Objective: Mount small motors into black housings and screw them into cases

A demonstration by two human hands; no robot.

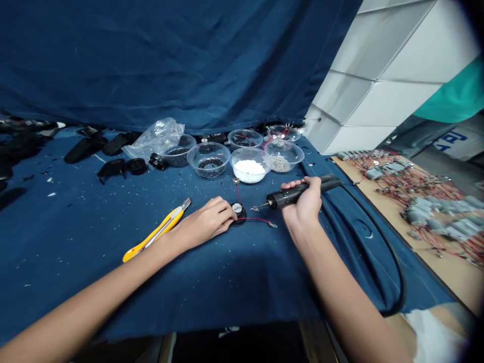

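Note:
On the blue cloth, my left hand [217,217] has its fingers closed on the edge of a small round black part [239,221] with a pale centre. Red wires [254,219] run from this part, one to a small piece up by the bowls, another out to the right. A corded black electric screwdriver [291,195] lies in the grip of my right hand [305,201], its bit pointing left. Small metal bits [255,208] show at the bit's tip, apart from the round part. Beside my left forearm rests a yellow utility knife [157,232].
Several clear plastic bowls of small parts, one with white pieces [249,167], stand behind my hands. A plastic bag [155,138] and black housings [112,170] lie back left. Wired grey motors [434,217] cover a board at right. The screwdriver cord [397,267] loops along the right side.

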